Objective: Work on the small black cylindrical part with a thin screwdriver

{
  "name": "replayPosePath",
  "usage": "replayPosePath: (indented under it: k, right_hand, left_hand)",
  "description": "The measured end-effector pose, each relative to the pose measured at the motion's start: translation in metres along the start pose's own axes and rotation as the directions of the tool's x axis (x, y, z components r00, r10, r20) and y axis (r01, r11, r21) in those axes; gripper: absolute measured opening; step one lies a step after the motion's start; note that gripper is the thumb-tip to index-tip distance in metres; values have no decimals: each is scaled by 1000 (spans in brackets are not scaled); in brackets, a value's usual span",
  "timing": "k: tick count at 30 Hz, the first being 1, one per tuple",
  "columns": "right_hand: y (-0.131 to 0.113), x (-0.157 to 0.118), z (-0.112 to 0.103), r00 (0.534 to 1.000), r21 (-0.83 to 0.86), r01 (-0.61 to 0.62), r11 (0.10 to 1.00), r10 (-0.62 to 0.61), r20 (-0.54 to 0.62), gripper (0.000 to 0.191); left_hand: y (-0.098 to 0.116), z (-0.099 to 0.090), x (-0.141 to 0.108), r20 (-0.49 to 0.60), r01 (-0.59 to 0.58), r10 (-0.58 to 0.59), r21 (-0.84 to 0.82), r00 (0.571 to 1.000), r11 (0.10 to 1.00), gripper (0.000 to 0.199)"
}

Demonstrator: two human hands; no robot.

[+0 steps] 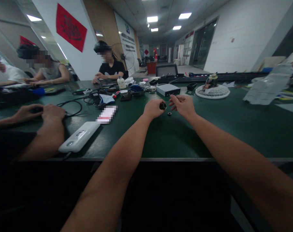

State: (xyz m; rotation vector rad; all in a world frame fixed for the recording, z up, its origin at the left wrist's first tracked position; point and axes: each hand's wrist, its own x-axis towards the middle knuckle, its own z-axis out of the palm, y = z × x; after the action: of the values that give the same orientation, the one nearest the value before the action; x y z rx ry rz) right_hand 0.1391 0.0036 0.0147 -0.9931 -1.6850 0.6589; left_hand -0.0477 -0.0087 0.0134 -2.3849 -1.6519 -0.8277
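Note:
My left hand [153, 109] is closed around a short black cylinder [163, 105], whose ringed open end points to the right. Most of the cylinder is hidden in the fingers. Just to its right, my right hand [188, 106] is cupped, thumb and fingertips towards the cylinder but apart from it. Small copper-coloured pieces [181, 99] seem to lie in its palm; their exact kind is too small to make out. Between the two hands, a small dark ring-shaped cap [169, 113] lies on the green tabletop [175, 138].
Behind my hands stands a grey metal box [168, 90]. A white fan grille [212, 91] with a motor lies to the right. On the left are a white power bank-like device [80, 137], a phone [107, 114], cables and a co-worker's hands [52, 111]. Other people sit across the table.

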Motion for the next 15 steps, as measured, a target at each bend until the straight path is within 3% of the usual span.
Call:
replayPosePath:
  k: [4,7,11,15]
  right_hand:
    - [4,1,-1,993,-93,-16,996,26,115,30]
    - [11,2,0,980,-278,70,958,-13,200,10]
    - [20,2,2,948,-397,129,909,4,318,27]
    - [18,0,1,956,-388,142,911,-24,292,20]
  left_hand:
    - [-2,-1,-1,-22,56,-55,31,998,998,29]
    - [-2,-1,-1,-27,67,-66,35,997,997,28]
    - [-1,-1,-1,-29,63,-62,29,998,998,29]
    - [-1,0,-1,-26,55,-54,23,998,998,28]
